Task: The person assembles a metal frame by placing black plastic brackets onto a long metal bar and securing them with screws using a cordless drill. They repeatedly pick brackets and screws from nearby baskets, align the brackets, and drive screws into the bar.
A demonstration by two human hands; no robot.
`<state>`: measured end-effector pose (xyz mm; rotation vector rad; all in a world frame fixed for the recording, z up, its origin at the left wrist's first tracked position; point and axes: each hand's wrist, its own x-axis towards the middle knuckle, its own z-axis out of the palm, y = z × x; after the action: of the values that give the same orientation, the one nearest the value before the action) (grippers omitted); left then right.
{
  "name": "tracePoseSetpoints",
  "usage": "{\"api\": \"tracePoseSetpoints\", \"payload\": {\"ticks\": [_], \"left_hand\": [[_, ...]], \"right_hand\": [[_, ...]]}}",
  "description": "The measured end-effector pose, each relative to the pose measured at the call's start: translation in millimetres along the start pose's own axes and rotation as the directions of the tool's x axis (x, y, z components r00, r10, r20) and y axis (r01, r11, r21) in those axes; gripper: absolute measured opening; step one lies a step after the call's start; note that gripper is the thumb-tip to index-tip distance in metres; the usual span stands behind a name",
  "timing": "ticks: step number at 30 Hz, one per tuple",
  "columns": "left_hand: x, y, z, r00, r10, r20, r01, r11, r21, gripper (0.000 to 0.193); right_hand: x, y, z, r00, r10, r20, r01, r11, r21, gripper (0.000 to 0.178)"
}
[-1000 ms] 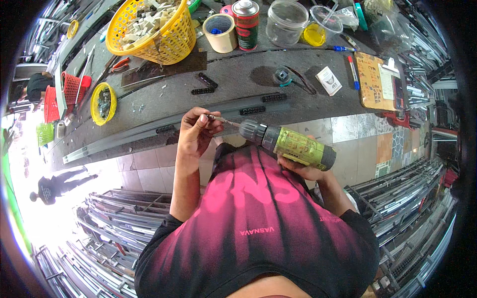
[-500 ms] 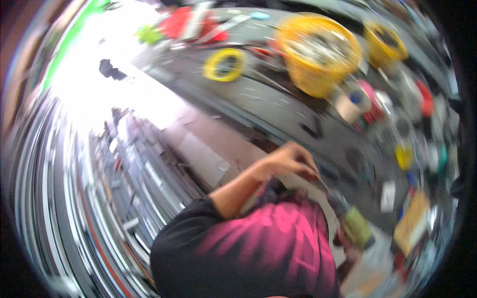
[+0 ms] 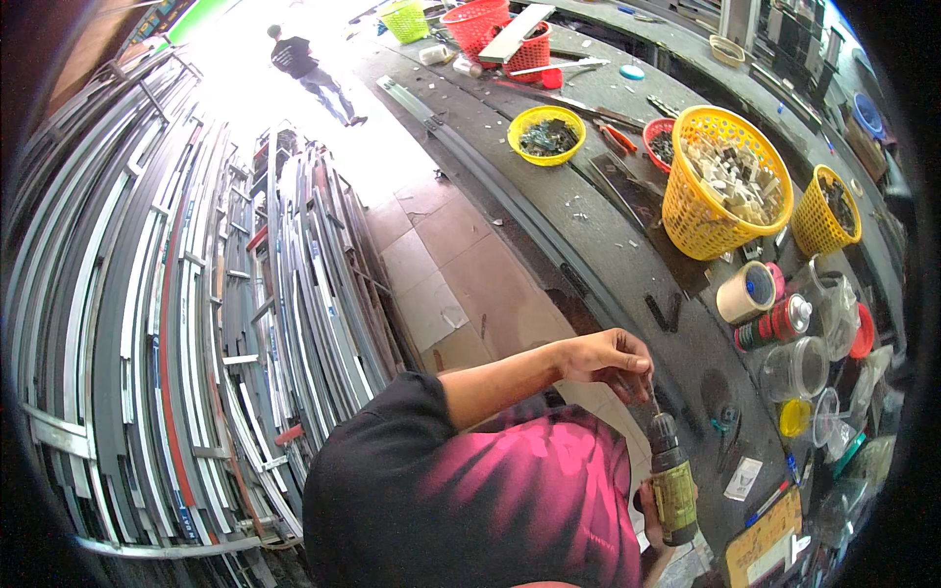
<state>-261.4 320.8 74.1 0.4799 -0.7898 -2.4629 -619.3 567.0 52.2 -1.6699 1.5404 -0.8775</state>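
Observation:
A green-and-black power drill (image 3: 674, 498) points away from me, held up close to my body beside the workbench edge. My right hand (image 3: 650, 512) is wrapped round it, mostly hidden behind the drill body. At the drill's front end, my left hand (image 3: 613, 361) reaches across with bent fingers. Its thumb and fingertips are pinched on the thin drill bit (image 3: 654, 400), whose far end the fingers cover.
Along the dark workbench (image 3: 627, 284) stand a yellow basket (image 3: 720, 220) of small pale pieces, a yellow bowl (image 3: 546, 157), a spray can (image 3: 774, 323) and clear jars (image 3: 796, 369). Long metal profiles (image 3: 186, 343) fill a rack at left. A person (image 3: 304, 69) is beyond, at upper left.
The view has turned and steadied from a blur, so the bench items shift rightward. My left hand stays at the drill's tip, and both hands keep their hold.

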Motion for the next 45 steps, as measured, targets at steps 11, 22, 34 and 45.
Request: {"api": "tracePoseSetpoints", "payload": {"ticks": [11,22,34,45], "left_hand": [[58,-4,49,0.957,0.255,0.138,-0.288,0.895,0.34,0.113],[71,-36,-20,0.834,0.339,0.436,-0.362,-0.26,0.895,0.041],[79,-54,-24,0.836,0.309,0.454,-0.329,-0.382,0.864,0.036],[80,-54,-24,0.802,0.347,0.486,-0.354,-0.38,0.855,0.038]], "right_hand": [[-55,-15,23,0.942,0.307,0.133,-0.314,0.674,0.668,0.038],[-35,-90,-19,0.832,0.555,0.012,-0.46,0.677,0.574,0.03],[-46,-81,6,0.792,0.608,-0.061,-0.551,0.753,0.359,0.027],[-33,-94,-5,0.792,0.601,-0.107,-0.592,0.799,0.104,0.032]]}}
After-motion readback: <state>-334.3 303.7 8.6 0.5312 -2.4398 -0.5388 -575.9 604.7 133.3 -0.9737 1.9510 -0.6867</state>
